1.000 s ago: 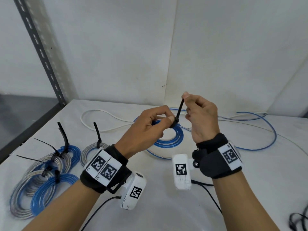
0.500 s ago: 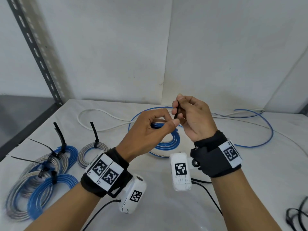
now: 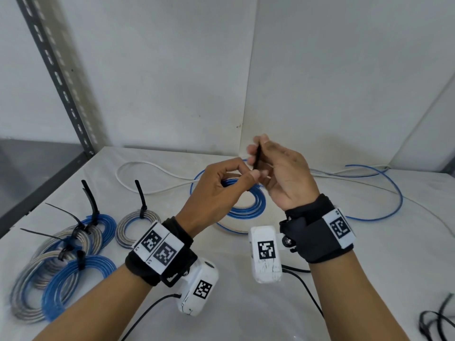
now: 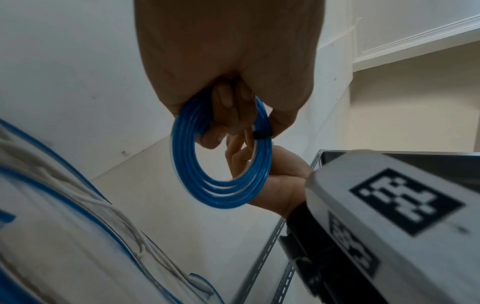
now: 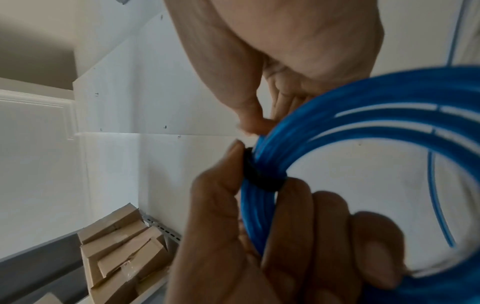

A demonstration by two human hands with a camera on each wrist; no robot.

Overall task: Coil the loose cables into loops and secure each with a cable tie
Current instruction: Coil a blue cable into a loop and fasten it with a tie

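A blue cable coil hangs above the white table, held up by my left hand. That hand's fingers curl through the loop and pinch it at the black cable tie's band. The tie's head sits against the coil by my thumb. My right hand is just right of the left one and pinches the tie's black tail, which stands nearly upright. My right palm hides where the tail meets the coil.
Several tied blue and grey coils lie at the left, one smaller coil beside them. Loose blue cable and white cable trail across the back. Spare black ties lie at the front right. A metal upright rises at the left.
My right hand has shifted its grip on the tie's tail and come closer to the left hand, so less tail shows. The left hand still holds the coil.
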